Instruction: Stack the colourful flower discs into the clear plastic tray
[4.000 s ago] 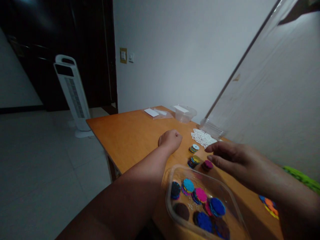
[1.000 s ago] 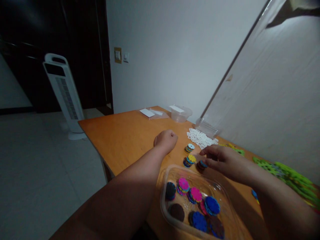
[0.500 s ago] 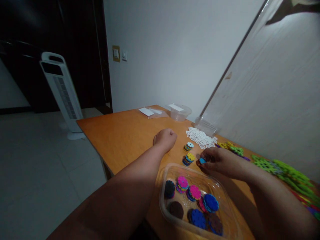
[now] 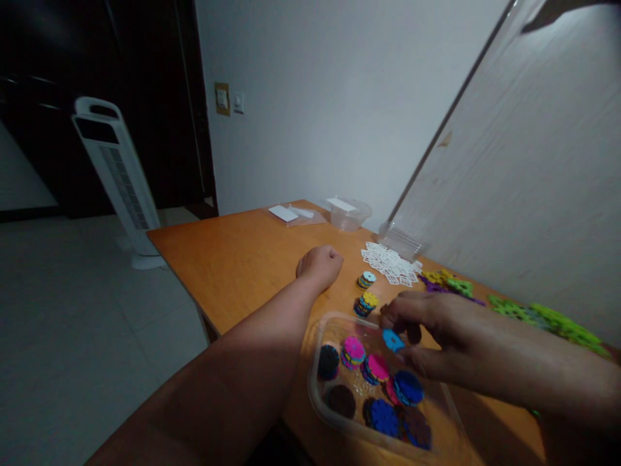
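A: Where do the edges and the open room lie?

B: The wooden table (image 4: 228, 259) extends broadly from the left hand (image 4: 321, 264) to its left edge. The clear container (image 4: 313, 378) occupies the near side, its rim enclosing several disc stacks (image 4: 353, 351). Just beyond that rim stand a yellow-topped stack (image 4: 367, 304) and, slightly farther, a white-topped stack (image 4: 367, 278); white lattice pieces (image 4: 392, 264) lie behind them.

A: And the pose of the hands?

B: The left forearm (image 4: 262, 343) reaches forward, its hand curled into a fist on the wood; whether it encloses anything cannot be told. The right hand (image 4: 451, 330) enters from the right, fingers bent, pinching a light-blue disc (image 4: 392, 340) between thumb and fingertips at the container's far side; its exact height is unclear.
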Demonstrator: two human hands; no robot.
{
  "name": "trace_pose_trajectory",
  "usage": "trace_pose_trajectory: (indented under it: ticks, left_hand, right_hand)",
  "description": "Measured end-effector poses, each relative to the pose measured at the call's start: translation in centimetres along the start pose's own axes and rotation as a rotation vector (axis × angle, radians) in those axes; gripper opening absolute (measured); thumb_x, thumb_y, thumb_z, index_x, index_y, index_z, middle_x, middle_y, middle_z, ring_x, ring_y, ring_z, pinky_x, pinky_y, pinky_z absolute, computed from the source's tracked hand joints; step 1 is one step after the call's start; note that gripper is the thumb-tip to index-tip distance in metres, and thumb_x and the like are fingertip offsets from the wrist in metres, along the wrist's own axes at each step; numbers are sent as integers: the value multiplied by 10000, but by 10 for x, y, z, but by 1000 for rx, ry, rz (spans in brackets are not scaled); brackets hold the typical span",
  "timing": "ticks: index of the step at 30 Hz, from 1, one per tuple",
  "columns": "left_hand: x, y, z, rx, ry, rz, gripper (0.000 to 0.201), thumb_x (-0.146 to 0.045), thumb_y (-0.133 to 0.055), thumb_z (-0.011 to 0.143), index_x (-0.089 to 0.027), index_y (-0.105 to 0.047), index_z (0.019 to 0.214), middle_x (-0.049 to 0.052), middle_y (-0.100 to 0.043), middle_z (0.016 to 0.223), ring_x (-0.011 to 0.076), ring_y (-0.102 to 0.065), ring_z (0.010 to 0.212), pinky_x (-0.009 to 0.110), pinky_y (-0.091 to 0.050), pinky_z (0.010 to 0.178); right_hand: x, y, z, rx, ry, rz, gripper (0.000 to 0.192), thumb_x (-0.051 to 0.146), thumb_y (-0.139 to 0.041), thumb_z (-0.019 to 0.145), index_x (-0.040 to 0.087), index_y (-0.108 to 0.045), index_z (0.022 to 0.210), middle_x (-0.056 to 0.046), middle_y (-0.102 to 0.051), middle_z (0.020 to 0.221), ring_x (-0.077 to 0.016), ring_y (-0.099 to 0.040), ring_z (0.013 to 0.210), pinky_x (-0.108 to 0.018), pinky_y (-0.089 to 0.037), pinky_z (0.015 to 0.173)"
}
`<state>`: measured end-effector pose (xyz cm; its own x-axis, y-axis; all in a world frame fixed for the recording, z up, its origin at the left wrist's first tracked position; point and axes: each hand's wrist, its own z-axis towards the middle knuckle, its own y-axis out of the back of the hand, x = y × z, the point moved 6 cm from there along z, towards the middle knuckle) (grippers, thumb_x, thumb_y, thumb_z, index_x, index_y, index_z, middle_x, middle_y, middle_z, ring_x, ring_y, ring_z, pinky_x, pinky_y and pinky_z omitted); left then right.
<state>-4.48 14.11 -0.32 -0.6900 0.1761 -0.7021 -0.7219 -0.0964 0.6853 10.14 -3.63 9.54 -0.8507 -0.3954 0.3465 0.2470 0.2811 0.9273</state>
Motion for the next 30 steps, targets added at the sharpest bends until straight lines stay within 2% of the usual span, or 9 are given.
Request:
trace_pose_trajectory:
  ticks: [4, 10, 13, 16, 19, 21, 26, 30]
  left_hand:
    - [0, 0, 0, 7, 10, 2, 242, -362, -539, 863, -267, -760, 890, 26, -766, 942, 176, -646, 786, 259, -408, 641]
    - [0, 0, 0, 22, 1, 0, 239, -354, -546, 861, -260, -763, 898, 30, -765, 938, 175, -644, 781, 259, -409, 651]
    - [0, 0, 1, 11, -2, -3, 243, -352, -538, 861, -260, -760, 894, 28, -762, 925, 174, -636, 770, 262, -397, 632]
    - [0, 0, 0, 8, 5, 0, 238, -360, -541, 857, -264, -758, 881, 23, -761, 919, 176, -632, 766, 264, -389, 623]
    - [-1, 0, 0, 7, 1, -7, 234, -360, -540, 856, -261, -752, 869, 22, -761, 916, 172, -633, 761, 264, -385, 621]
    - [0, 0, -1, -2, 0, -13, 227, -355, -542, 853, -262, -749, 870, 20, -760, 913, 171, -634, 763, 264, -384, 619]
    - [0, 0, -2, -3, 9, -18, 224, -358, -549, 856, -267, -751, 887, 18, -762, 926, 175, -642, 784, 260, -400, 635]
    - [-2, 2, -3, -1, 10, -7, 227, -343, -543, 855, -267, -755, 884, 21, -762, 927, 177, -642, 779, 264, -398, 632]
  right_hand:
    - [12, -18, -1, 159, -21, -64, 171, 127, -642, 794, 271, -694, 870, 24, -712, 751, -139, -610, 608, -246, -391, 539]
    - [17, -24, 6, 179, -70, -192, 107, 174, -668, 772, 256, -693, 836, -1, -709, 748, -149, -590, 592, -256, -348, 522]
    - [13, -22, 3, 210, -66, -155, 106, 204, -639, 825, 266, -699, 886, 8, -707, 736, -145, -598, 598, -250, -357, 521]
    - [-3, -8, 3, 106, -54, -65, 96, 287, -602, 897, 259, -685, 937, 12, -697, 747, -142, -598, 626, -243, -385, 537]
    - [-32, 8, 8, -53, -92, -12, 165, 350, -564, 923, 232, -676, 949, -14, -705, 811, -161, -603, 695, -257, -419, 586]
    - [-53, 13, 15, -127, -153, -42, 208, 375, -553, 920, 218, -683, 962, -23, -691, 787, -169, -586, 680, -274, -414, 585]
    - [-83, -4, 31, -71, -220, -7, 319, 441, -626, 872, 179, -727, 1023, -56, -710, 808, -179, -607, 681, -281, -436, 589]
    - [-92, -16, 36, 0, -234, 16, 281, 388, -642, 844, 180, -730, 1011, -48, -721, 798, -196, -644, 717, -278, -443, 594]
